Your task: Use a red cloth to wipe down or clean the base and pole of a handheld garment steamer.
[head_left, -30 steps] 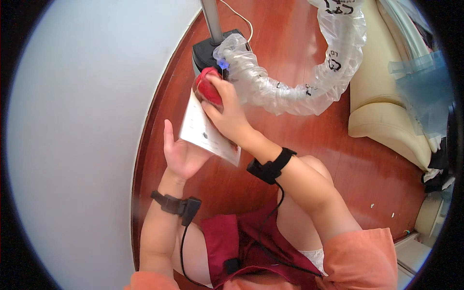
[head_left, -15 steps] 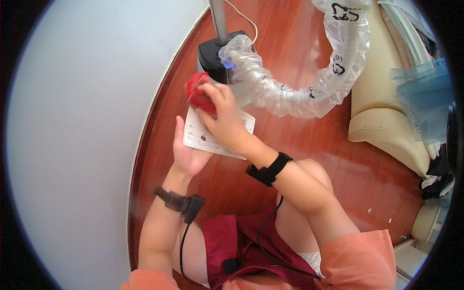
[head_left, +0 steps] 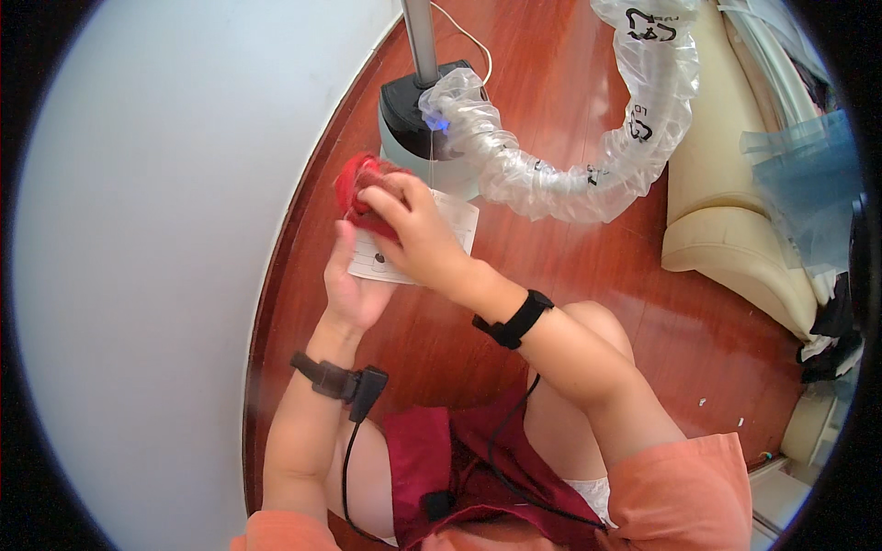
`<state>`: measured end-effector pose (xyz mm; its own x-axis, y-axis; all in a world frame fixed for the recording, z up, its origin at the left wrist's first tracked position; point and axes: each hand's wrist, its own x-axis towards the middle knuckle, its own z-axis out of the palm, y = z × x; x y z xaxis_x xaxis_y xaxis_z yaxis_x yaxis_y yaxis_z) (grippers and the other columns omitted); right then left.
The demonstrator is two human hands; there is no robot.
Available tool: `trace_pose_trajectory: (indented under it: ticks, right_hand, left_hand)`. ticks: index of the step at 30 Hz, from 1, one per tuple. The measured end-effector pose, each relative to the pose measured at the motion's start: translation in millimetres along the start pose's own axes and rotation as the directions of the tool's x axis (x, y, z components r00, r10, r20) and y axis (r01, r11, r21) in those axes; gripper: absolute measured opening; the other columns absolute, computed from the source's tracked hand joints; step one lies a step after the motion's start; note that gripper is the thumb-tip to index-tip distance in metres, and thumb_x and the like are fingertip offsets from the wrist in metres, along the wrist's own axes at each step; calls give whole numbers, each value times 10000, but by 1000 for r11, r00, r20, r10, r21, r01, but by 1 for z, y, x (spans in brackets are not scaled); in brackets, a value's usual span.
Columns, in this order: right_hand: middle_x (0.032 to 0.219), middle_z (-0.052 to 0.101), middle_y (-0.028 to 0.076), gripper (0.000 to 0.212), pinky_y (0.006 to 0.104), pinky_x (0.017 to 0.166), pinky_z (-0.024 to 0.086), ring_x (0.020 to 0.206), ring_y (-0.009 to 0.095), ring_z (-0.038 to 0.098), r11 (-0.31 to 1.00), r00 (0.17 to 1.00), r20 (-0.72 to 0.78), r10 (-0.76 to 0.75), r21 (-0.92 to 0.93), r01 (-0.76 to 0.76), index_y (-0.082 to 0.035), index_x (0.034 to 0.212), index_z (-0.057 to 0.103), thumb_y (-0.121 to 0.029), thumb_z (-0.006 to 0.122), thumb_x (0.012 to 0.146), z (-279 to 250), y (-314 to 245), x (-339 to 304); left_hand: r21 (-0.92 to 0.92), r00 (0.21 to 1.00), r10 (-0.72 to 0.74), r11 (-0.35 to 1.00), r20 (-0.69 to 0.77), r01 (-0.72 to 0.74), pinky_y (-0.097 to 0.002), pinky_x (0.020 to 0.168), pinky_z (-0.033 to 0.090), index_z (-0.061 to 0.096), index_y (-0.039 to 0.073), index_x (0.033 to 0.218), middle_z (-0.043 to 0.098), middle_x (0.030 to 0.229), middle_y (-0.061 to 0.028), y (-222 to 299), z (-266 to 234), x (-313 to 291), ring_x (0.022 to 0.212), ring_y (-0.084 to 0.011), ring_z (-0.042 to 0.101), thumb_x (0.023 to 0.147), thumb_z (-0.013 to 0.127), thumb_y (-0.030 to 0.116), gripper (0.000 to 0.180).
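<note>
My left hand [head_left: 356, 292], palm up with its thumb raised, bears a white printed sheet [head_left: 457, 219] with small drawings from below. Most of that hand's fingers are hidden under the sheet. Over the sheet's left side, my right hand [head_left: 418, 230] is closed around a soft, crumpled red bundle [head_left: 354, 179], whose exact kind I cannot make out. The bundle is close to my left thumb. Black straps circle both wrists.
Just beyond my hands stands a black-topped machine [head_left: 409, 115] with a metal pole and a blue light. From it curves a plastic-wrapped hose [head_left: 588, 193]. A pale wall [head_left: 156, 275] runs along the left. A cream sofa [head_left: 735, 216] stands at right on the reddish wood floor [head_left: 707, 321].
My right hand has moved slightly down and left with the red bundle, nearer my left thumb. The sheet has shifted a little left and up.
</note>
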<state>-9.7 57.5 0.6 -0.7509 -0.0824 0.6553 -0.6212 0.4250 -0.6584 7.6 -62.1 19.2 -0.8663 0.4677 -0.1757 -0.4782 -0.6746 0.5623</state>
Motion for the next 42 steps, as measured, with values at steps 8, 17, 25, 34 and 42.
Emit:
trace_pose_trajectory:
  ticks: [8,17,25,34,42]
  right_hand:
    - [1014,515,140,436,330,825,409,937,236,504,860,901,-71,427,341,-381,-41,1116,434,-86,618,724,-28,52,4]
    - [1053,509,120,589,306,539,480,857,203,545,130,575,475,666,685,-717,-43,1231,344,-258,619,756,-70,37,-6]
    - [1044,525,93,525,311,794,427,929,184,516,23,428,586,688,572,-820,-19,1157,424,-259,623,735,-52,44,-7]
    - [1065,527,94,488,283,837,404,979,158,502,534,727,122,676,599,-597,-8,1158,406,-156,629,749,-24,22,-8]
    - [1041,535,117,524,284,831,410,951,174,516,385,608,397,688,511,-769,20,1128,435,-201,655,707,-38,30,-13]
  left_hand:
    - [30,976,-8,999,-216,15,-428,1002,275,325,-79,1238,418,1248,-183,14,-17,2,1162,-305,395,781,379,135,507]
    - [13,980,-40,999,-194,43,-440,976,308,366,-103,1194,444,1218,-204,39,-33,7,1135,-319,424,726,378,145,530]
    - [-103,992,-11,994,128,25,-428,982,274,299,23,1302,373,1309,-118,23,-11,16,1194,-264,360,749,261,732,900]
    - [336,992,74,941,-104,-35,-373,978,308,296,-1,1279,385,1277,-118,-5,-2,21,1171,-235,385,899,409,333,518]
    - [224,958,77,974,-275,-15,-367,940,357,325,-25,1250,437,1230,-150,4,-17,14,1120,-248,446,923,364,263,438]
